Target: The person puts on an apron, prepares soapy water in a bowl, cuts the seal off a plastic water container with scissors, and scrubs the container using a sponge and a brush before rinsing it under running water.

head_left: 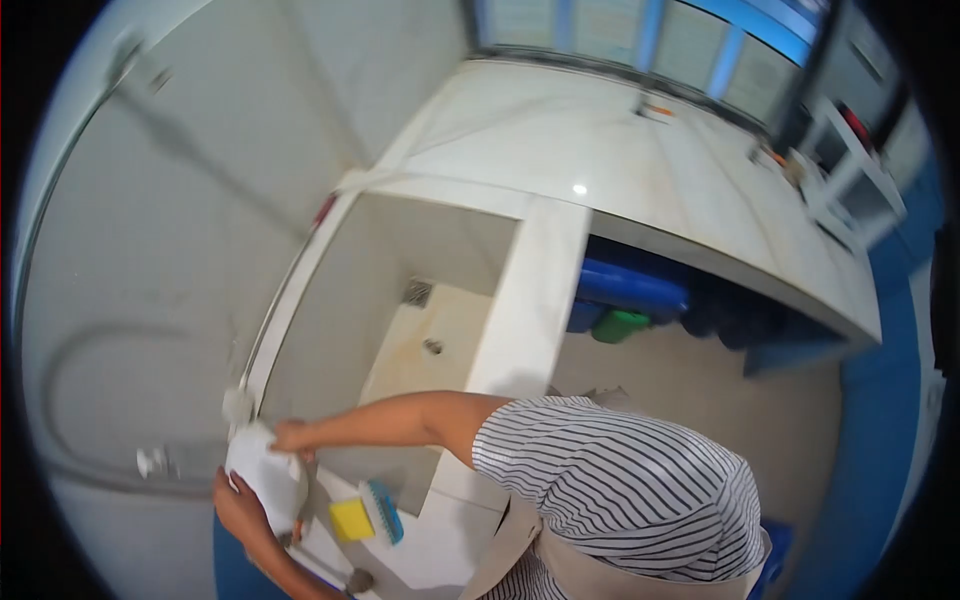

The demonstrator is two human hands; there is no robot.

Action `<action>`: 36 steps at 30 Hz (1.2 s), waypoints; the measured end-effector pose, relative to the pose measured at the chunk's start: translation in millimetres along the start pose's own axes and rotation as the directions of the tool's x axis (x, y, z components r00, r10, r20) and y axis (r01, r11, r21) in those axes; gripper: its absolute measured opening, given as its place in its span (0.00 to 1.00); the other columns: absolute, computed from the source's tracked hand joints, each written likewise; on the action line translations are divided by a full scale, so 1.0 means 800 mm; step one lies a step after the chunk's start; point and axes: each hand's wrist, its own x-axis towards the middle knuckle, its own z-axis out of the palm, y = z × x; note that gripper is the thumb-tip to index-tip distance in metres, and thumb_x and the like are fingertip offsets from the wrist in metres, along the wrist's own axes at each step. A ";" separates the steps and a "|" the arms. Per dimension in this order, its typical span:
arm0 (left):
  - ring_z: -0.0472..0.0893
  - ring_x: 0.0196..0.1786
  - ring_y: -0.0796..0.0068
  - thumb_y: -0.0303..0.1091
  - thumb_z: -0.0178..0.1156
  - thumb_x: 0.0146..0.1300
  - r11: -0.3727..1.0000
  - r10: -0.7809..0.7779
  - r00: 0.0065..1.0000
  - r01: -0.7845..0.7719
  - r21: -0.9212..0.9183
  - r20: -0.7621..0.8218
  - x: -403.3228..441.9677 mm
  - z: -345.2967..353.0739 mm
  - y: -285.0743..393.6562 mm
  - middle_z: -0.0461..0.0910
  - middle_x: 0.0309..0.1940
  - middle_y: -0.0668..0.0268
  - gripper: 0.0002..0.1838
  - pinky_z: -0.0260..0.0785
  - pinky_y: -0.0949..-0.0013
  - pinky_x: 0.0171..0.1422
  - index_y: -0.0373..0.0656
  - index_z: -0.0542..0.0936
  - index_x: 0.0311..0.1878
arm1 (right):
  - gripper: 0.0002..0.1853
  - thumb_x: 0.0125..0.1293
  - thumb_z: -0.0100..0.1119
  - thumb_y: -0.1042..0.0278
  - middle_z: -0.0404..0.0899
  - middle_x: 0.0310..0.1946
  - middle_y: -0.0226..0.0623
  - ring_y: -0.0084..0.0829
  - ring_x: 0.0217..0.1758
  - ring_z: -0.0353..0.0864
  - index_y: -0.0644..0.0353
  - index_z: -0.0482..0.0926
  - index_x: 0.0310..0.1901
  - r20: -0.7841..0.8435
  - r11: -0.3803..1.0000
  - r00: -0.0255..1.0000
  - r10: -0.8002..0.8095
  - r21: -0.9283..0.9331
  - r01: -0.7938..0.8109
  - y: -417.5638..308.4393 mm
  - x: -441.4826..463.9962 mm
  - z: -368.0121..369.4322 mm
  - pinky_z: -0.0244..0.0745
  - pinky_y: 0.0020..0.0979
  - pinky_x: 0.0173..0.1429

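A smooth white rounded item (265,478), perhaps a plate or bowl, is held at the left end of the sink near the wall. My left hand (242,508) grips its lower left edge, fingers bent round it. From the upper right my right hand (292,438) closes on the rim, though its fingertips are blurred. Just right of the item, a yellow sponge (350,520) and a blue scrub brush (382,512) lie side by side on the white ledge. A small dark round object (360,580) is close to my left forearm.
The deep sink basin (440,340) has a drain at its bottom. A tap (155,462) and a pipe run along the wall. Beyond it stretches a white tiled counter (560,130). Under that stand a blue container (630,287) and a green item (618,325).
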 end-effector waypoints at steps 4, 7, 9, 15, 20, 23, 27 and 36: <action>0.77 0.50 0.51 0.34 0.49 0.66 0.942 0.230 0.972 -0.234 -0.242 -0.046 -0.001 0.007 0.098 0.77 0.49 0.47 0.19 0.68 0.60 0.55 0.29 0.73 0.54 | 0.29 0.54 0.60 0.53 0.79 0.39 0.55 0.48 0.38 0.82 0.73 0.73 0.48 0.211 0.825 0.949 -0.236 -0.472 0.311 0.042 -0.083 -0.072 0.79 0.43 0.38; 0.79 0.49 0.55 0.33 0.49 0.67 0.820 0.307 0.950 -0.230 -0.524 0.063 -0.029 0.000 0.200 0.77 0.47 0.46 0.18 0.70 0.62 0.53 0.29 0.72 0.55 | 0.26 0.57 0.57 0.55 0.78 0.39 0.52 0.42 0.45 0.79 0.72 0.73 0.50 0.170 0.671 0.876 -0.452 -0.582 0.459 0.104 -0.199 -0.167 0.77 0.42 0.43; 0.78 0.51 0.56 0.32 0.49 0.67 0.778 0.368 0.924 -0.245 -0.579 0.104 -0.056 -0.015 0.281 0.77 0.48 0.45 0.18 0.69 0.63 0.55 0.28 0.72 0.55 | 0.25 0.57 0.57 0.57 0.78 0.38 0.52 0.40 0.42 0.79 0.72 0.75 0.48 0.064 0.621 0.841 -0.538 -0.644 0.447 0.133 -0.339 -0.250 0.75 0.40 0.44; 0.80 0.47 0.59 0.31 0.49 0.67 0.497 0.625 0.780 -0.366 -0.787 0.033 -0.143 0.053 0.554 0.78 0.45 0.45 0.19 0.72 0.64 0.50 0.26 0.71 0.54 | 0.15 0.63 0.54 0.60 0.81 0.39 0.40 0.31 0.43 0.78 0.63 0.78 0.44 -0.594 0.941 0.777 -0.208 -0.337 -0.006 0.295 -0.784 -0.451 0.72 0.32 0.49; 0.80 0.48 0.60 0.31 0.50 0.67 0.277 0.787 0.614 -0.433 -0.858 -0.056 -0.318 -0.046 0.846 0.79 0.45 0.46 0.17 0.70 0.67 0.53 0.28 0.73 0.53 | 0.12 0.59 0.52 0.68 0.80 0.34 0.38 0.29 0.37 0.77 0.62 0.78 0.44 -0.938 0.979 0.346 0.015 -0.057 -0.196 0.410 -1.182 -0.497 0.72 0.31 0.43; 0.80 0.47 0.60 0.30 0.50 0.66 0.208 0.861 0.508 -0.387 -0.899 -0.020 -0.410 -0.090 0.984 0.80 0.44 0.49 0.15 0.70 0.67 0.51 0.31 0.75 0.51 | 0.10 0.56 0.51 0.74 0.80 0.31 0.41 0.30 0.34 0.77 0.64 0.79 0.38 -0.988 0.953 -0.094 -0.120 -0.088 -0.290 0.506 -1.343 -0.533 0.72 0.30 0.42; 0.80 0.42 0.56 0.28 0.52 0.64 0.039 0.924 0.342 -0.524 -0.851 -0.169 -0.496 -0.141 1.132 0.80 0.41 0.51 0.12 0.71 0.64 0.47 0.33 0.77 0.47 | 0.13 0.56 0.48 0.79 0.78 0.40 0.48 0.45 0.42 0.78 0.64 0.78 0.42 -0.828 0.863 -0.497 -0.259 0.032 -0.504 0.559 -1.509 -0.604 0.72 0.37 0.48; 0.80 0.41 0.52 0.24 0.53 0.61 -0.264 0.942 0.040 -0.523 -0.811 -0.332 -0.594 -0.208 1.322 0.79 0.42 0.52 0.11 0.72 0.62 0.44 0.37 0.77 0.46 | 0.13 0.55 0.48 0.82 0.72 0.48 0.46 0.48 0.46 0.75 0.65 0.76 0.43 -0.838 0.634 -0.428 -0.339 0.133 -0.762 0.634 -1.667 -0.743 0.71 0.41 0.51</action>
